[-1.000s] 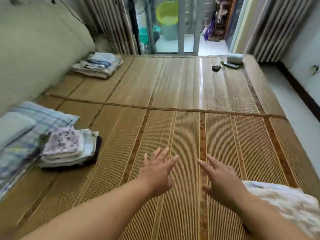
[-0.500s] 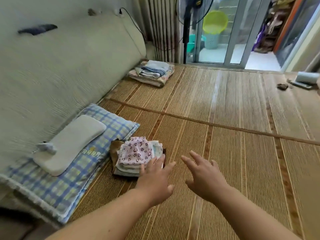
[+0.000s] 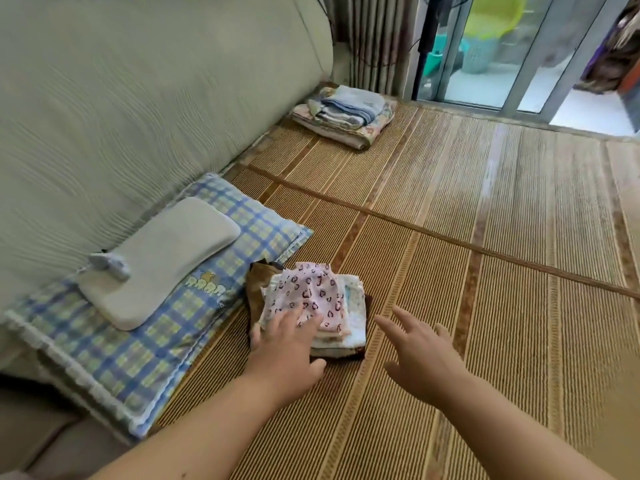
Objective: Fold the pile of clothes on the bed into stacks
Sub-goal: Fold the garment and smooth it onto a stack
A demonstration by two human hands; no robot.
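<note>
The small stack of folded clothes point(image 3: 341, 311) sits on the woven mat point(image 3: 485, 271) that covers the bed, its left edge just beside the plaid pillow point(image 3: 166, 327), which bears a pale pad point(image 3: 162, 258). To the right of the stack and beyond it the mat runs bare and wide, crossed by a dark seam. Far behind the stack, by the cushioned backrest point(image 3: 138, 98) and the curtain point(image 3: 374, 39), lies a second folded pile point(image 3: 343, 112) in blues and florals, well apart from the first. The left hand point(image 3: 287, 344) lies on the near left part of the stack, fingers straight and slightly spread over the pink heart-print piece point(image 3: 311, 292) on top, thumb held out at the near edge. The right hand point(image 3: 419, 355) hangs just right of the stack, apart from it, fingers spread and holding nothing; whether it touches the mat cannot be told. The left hand hides the stack's near left corner. Of the brown piece point(image 3: 258, 282) at the bottom only the left edge and a dark strip show, and the layers between are too thin to count. Both forearms are cut off at the lower edge, the mat at the right edge, and the glass door point(image 3: 512, 64) behind the far pile at the top.
</note>
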